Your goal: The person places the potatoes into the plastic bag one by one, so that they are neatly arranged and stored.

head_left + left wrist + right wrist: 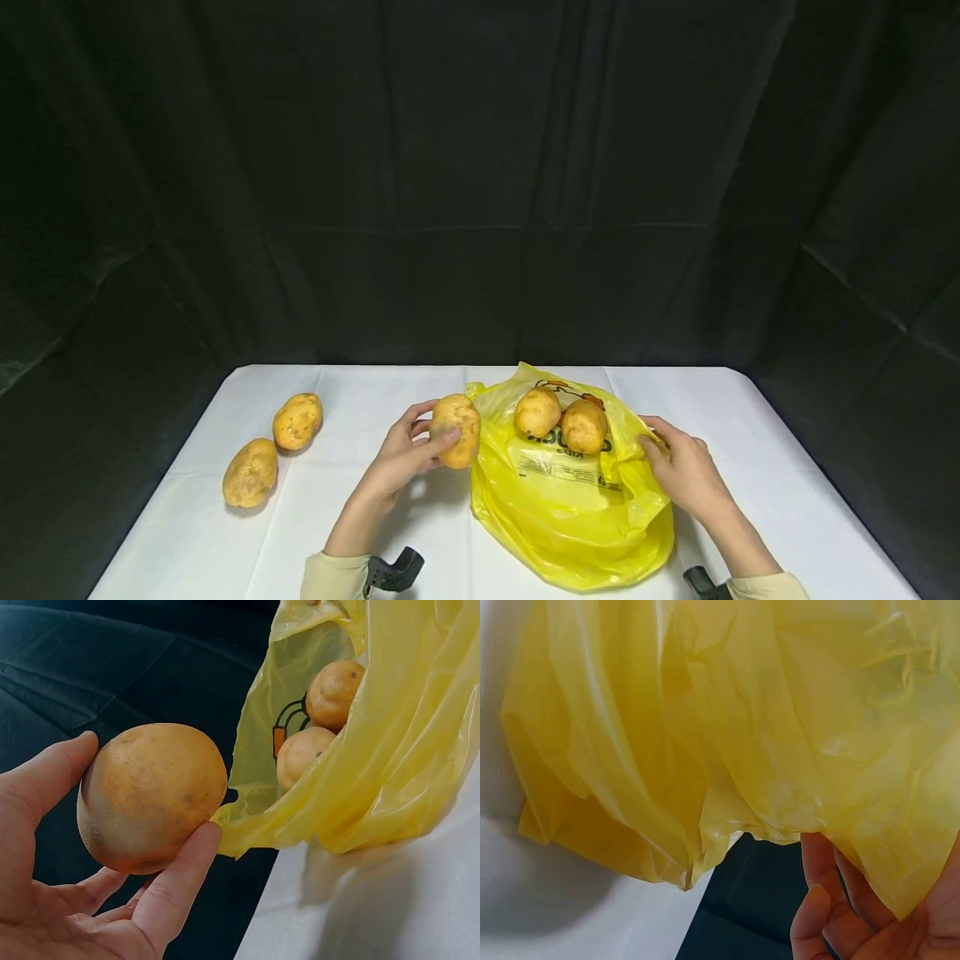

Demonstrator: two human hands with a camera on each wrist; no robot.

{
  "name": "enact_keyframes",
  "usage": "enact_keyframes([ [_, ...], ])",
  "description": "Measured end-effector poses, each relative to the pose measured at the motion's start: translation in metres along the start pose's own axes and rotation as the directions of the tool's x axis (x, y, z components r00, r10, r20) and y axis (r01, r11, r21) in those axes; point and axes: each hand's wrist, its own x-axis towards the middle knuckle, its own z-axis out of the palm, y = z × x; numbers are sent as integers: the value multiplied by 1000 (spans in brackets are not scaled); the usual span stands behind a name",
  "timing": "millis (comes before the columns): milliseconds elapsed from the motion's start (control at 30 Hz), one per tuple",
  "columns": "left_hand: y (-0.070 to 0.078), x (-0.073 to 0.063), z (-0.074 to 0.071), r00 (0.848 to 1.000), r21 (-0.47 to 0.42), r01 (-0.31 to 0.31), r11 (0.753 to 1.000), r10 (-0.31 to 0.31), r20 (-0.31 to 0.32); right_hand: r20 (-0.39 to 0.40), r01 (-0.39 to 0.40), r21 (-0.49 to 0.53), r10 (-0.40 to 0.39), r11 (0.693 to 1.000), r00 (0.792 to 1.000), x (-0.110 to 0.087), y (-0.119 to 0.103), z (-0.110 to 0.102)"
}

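Black cloth [480,183] is hanging behind the white surface [750,467] and along both its sides, with folds and creases running through it. One left hand [405,454] is clamping round one held potato [456,432], keeping it raised off the surface, left of the middle of the far half. That potato is sitting just beside the left rim of one yellow bag [555,533]; whether the two are touching, I cannot tell. One right hand [686,471] is pinching the bag's rim on the opposite side, toward the right edge of the surface. Two more are resting inside the bag's mouth, close together near the far edge: a left bagged potato [537,412] and a right bagged potato [585,427]. Another two are lying near the left edge, a far loose potato [297,421] and a near loose potato [251,472], making five potatoes in all. Black lettering [570,442] is showing on the bag around the bagged pair. Wrinkled yellow plastic is standing in the way at both wrists: it is covering part of each bagged potato in the left wrist view, and is filling much of the right wrist view, hiding them. Two beige sleeves [333,577] and two dark wrist devices [395,572] are entering over the near edge
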Motion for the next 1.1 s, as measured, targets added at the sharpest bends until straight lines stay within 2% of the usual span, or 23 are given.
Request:
enact_keyframes([
  [167, -3, 2, 3, 999, 4, 12, 1000, -12, 32, 10, -12, -2, 12, 1000, 1000, 1, 0, 1],
  [433, -3, 4, 10, 999, 2, 13, 1000, -13, 52, -27, 28, 3, -28, 1000, 999, 2, 0, 1],
  [1100, -6, 10, 33, 994, -17, 5, 1000, -3, 109, -21, 8, -2, -8, 1000, 1000, 1, 1, 3],
])
